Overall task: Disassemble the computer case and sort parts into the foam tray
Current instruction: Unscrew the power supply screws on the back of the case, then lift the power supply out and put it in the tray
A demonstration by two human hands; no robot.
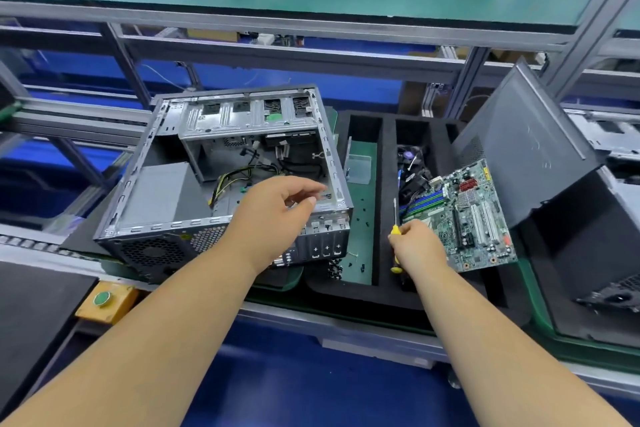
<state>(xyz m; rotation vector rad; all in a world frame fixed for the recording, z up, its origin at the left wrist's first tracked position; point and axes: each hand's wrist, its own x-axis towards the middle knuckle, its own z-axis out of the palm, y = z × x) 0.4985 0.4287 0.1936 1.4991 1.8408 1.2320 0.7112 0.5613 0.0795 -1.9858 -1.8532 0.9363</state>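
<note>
Your right hand is clenched around the yellow-handled screwdriver, its shaft pointing up and away from you, and that grip hovers over the near end of the black foam tray. Just right of that hand, the motherboard already lies tilted in the tray, its far edge leaning toward the detached side panel that stands propped further right. Left of the tool, small dark screws lie scattered on the green floor of the tray's neighbouring compartment. Your left hand holds nothing; its fingers are loosely curled, thumb and forefinger close together, above the near right corner of the open computer case. Beyond those fingertips the yellow and black cables still trail across the case floor, with the drive cage further back. By my reading, the board is out and you are in the middle of stripping what remains inside. The next move likely calls for bringing the screwdriver across to the case while your left hand steadies the frame or picks a loosened piece, then carrying it to a free compartment.
</note>
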